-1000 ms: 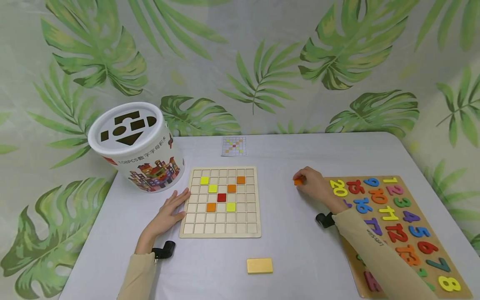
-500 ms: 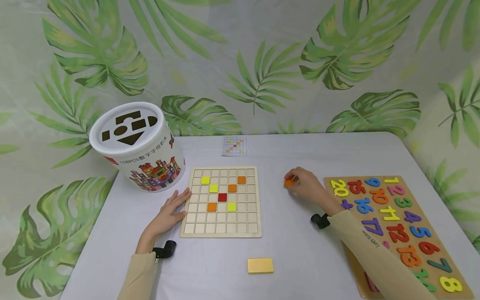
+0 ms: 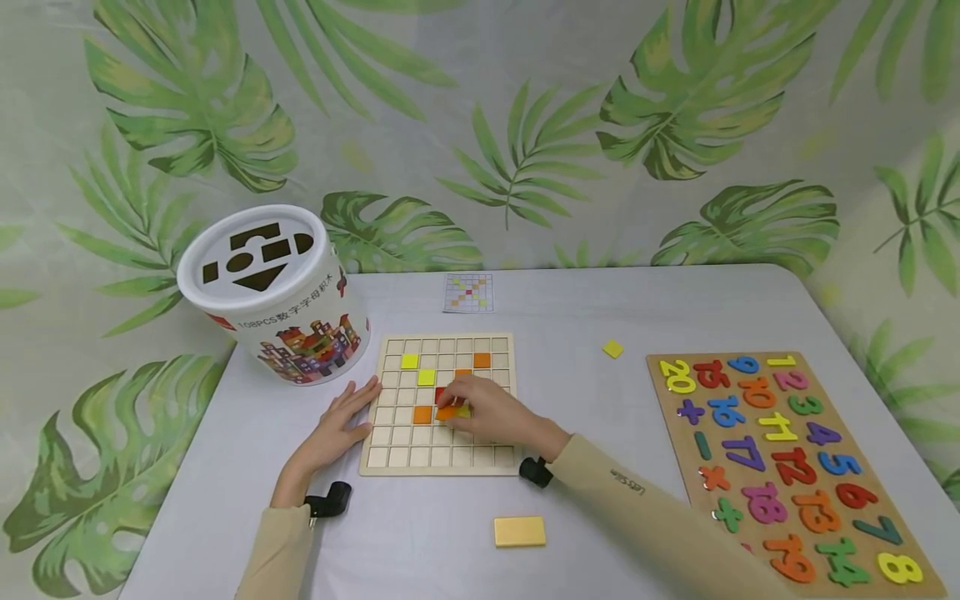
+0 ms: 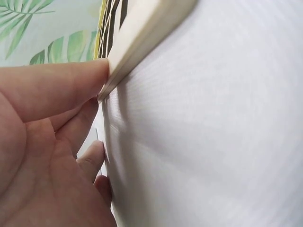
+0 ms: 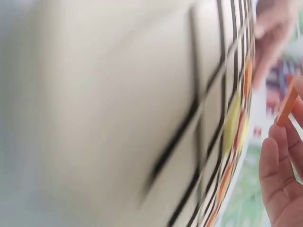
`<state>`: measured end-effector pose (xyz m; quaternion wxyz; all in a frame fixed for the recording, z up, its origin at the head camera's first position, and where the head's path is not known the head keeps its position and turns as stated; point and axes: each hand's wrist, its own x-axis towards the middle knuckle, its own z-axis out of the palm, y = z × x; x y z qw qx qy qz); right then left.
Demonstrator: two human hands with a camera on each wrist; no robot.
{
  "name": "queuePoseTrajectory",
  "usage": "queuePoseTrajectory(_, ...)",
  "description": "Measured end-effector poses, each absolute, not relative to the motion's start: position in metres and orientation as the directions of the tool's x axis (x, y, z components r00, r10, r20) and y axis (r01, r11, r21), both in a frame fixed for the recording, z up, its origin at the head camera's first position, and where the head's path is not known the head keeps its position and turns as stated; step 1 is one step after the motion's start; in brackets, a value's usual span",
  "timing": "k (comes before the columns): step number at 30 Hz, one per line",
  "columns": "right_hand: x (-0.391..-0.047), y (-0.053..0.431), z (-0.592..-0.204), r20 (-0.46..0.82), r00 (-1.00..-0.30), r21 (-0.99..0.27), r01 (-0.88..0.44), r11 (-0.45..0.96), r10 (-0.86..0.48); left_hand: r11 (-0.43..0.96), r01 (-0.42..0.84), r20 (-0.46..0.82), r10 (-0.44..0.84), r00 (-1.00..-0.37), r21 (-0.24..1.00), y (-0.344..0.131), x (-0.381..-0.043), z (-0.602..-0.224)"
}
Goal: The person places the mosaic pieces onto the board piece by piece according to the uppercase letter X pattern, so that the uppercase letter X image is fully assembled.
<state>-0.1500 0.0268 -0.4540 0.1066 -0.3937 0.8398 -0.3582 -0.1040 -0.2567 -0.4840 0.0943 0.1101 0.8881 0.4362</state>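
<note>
A wooden grid board (image 3: 388,457) lies on the table, with yellow, orange and red square tiles in some of its cells. My left hand (image 3: 330,433) rests beside it, fingers extended and fingertips touching its left edge; the left wrist view shows a finger against the board's side (image 4: 135,52). Over the board's middle, my right hand (image 3: 491,408) pinches an orange tile (image 3: 447,412) between thumb and fingers. That orange tile (image 5: 287,105) appears edge-on in the right wrist view, held above the grid. The hand partly covers the red tile (image 3: 440,395) and a yellow one.
A white bucket (image 3: 273,300) with shape holes in its lid stands at back left. Behind the board lies a small pattern card (image 3: 468,293). A loose yellow tile (image 3: 613,349) lies right of it. A number board (image 3: 678,454) is at right, a pale yellow block (image 3: 519,532) in front.
My right hand has carried the orange tile leftward from the table on the right to over the grid board. The loose yellow tile is now visible. My left hand has stayed put.
</note>
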Motion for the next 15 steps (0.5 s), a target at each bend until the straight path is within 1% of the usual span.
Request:
queuePoseTrajectory(3,-0.146,0.002,-0.454,0.085,-0.62,-0.66,-0.622,0.422,-0.78,0.599,0.105,-0.081,0.276,-0.958,0.794,-0.257,-0.104,-0.483)
queuePoseTrajectory(6,-0.143,-0.017,-0.455,0.062,-0.593,-0.642,-0.64,0.423,-0.803,0.6,0.104,-0.085,0.278,-0.957,0.793,-0.258,-0.104,-0.483)
queuePoseTrajectory(9,-0.141,-0.03,-0.456,0.038,-0.58,-0.623,-0.65,0.435,-0.814,0.601,0.101,-0.09,0.279,-0.956,0.793,-0.258,-0.104,-0.483)
queuePoseTrajectory(15,-0.139,-0.043,-0.461,0.02,-0.569,-0.542,-0.698,0.469,-0.822,0.6,0.105,-0.088,0.284,-0.955,0.793,-0.257,-0.104,-0.482)
